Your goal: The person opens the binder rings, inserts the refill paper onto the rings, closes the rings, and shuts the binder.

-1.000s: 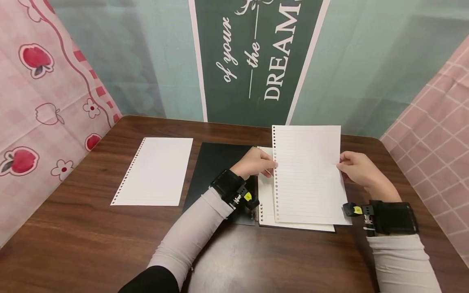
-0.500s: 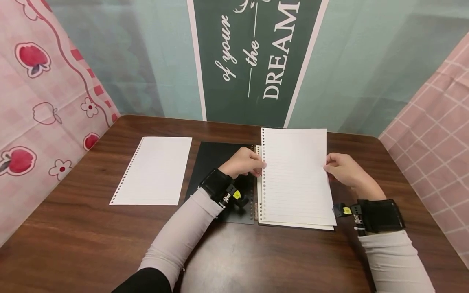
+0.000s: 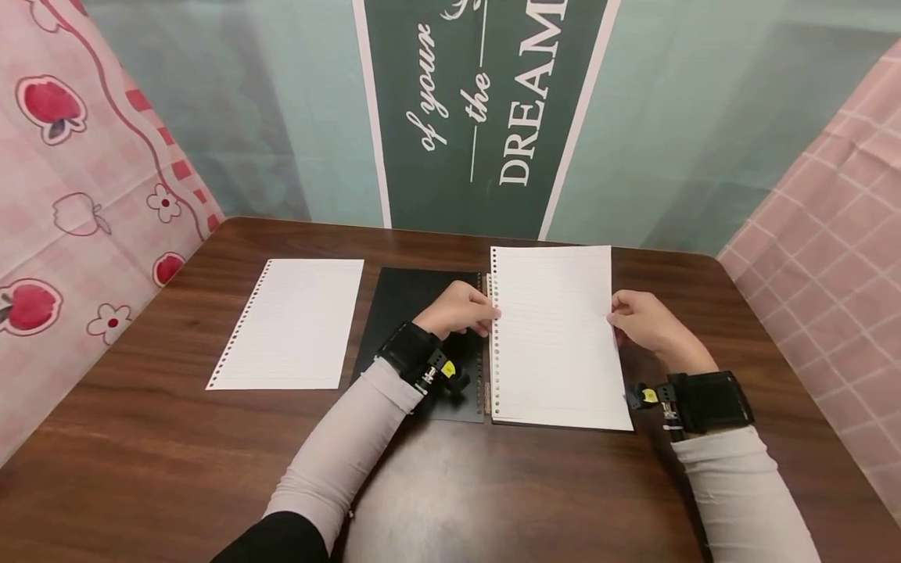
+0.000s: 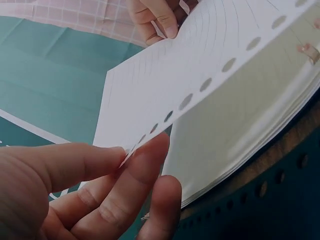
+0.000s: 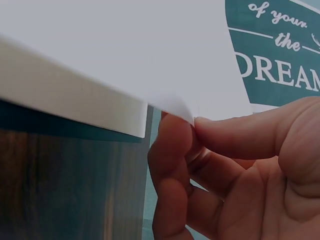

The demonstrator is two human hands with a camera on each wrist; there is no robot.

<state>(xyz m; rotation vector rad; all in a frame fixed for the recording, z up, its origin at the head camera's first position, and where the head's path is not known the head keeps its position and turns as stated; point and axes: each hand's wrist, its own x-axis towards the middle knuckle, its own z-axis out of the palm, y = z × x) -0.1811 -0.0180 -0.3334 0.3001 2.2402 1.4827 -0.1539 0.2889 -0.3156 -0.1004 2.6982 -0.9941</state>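
One punched sheet (image 3: 552, 336) was held above the page stack (image 4: 215, 140) of the open binder (image 3: 394, 313), holed edge pinched by the left grip (image 3: 459, 309), opposite edge by the right grip (image 3: 647, 319); since earlier it had been shifted left. A second sheet (image 3: 288, 324) was borne by the bench (image 3: 176, 469).

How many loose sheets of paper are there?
2: a flat sheet on the table, and the held sheet between left hand and right hand. More may hide underneath.
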